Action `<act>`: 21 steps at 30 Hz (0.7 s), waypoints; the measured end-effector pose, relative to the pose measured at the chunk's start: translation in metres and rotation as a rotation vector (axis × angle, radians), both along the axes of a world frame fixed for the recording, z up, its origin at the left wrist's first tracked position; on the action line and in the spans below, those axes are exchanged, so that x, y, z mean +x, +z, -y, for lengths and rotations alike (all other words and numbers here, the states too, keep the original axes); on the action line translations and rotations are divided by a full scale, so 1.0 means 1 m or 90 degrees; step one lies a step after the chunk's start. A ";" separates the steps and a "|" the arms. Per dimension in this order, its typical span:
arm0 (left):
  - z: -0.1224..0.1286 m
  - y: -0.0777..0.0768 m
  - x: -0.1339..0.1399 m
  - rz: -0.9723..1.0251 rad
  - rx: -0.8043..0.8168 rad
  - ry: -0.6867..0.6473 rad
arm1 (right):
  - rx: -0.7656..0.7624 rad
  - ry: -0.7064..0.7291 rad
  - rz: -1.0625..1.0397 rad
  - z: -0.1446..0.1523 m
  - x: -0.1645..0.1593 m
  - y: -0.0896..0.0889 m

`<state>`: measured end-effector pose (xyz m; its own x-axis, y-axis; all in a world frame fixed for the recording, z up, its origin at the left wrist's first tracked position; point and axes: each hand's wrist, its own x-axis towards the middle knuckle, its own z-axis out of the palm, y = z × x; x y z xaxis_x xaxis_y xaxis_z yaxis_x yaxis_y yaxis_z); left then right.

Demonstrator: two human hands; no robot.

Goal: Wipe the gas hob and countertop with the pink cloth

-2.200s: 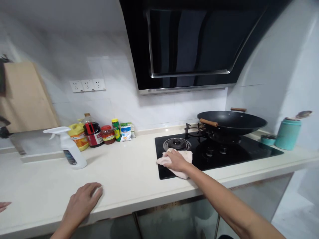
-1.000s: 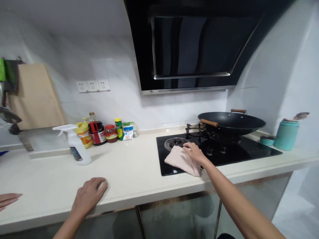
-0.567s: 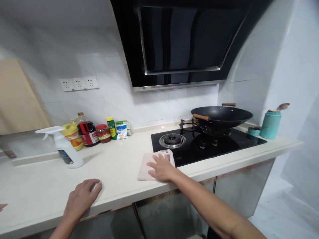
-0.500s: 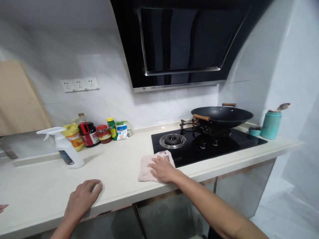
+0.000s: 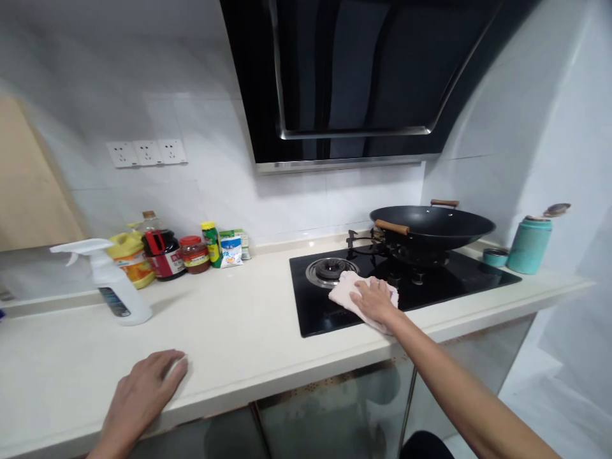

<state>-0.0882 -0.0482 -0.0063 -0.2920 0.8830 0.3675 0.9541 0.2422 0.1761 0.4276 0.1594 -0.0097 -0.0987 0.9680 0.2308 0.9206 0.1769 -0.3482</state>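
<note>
My right hand (image 5: 375,299) grips a pale pink folded cloth (image 5: 345,294) against the black glass gas hob (image 5: 318,319), its fingers bent over the top. The cloth lies across the hob's front part and touches the near side of the left burner (image 5: 331,269). My left hand (image 5: 146,387) rests on the white countertop (image 5: 224,331) near the front edge, holding nothing. Its thumb stands apart from the loosely curved fingers. A white spray bottle (image 5: 119,293) stands beyond that hand, toward the back left.
A black wok (image 5: 440,228) with wooden handles sits over the right burner. Right of the hob are a teal jar (image 5: 530,247) and a small teal bowl (image 5: 495,257). Condiment bottles, a red-lidded jar (image 5: 195,256) and packets line the wall. A range hood (image 5: 354,76) overhangs the hob.
My right hand and the cloth have moved right, from the countertop at the hob's left corner onto the hob's front. My left hand stays on the countertop. The view has shifted slightly.
</note>
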 end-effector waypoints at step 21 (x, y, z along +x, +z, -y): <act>0.000 -0.025 -0.024 0.013 0.036 0.008 | -0.009 -0.167 -0.066 -0.178 0.007 0.015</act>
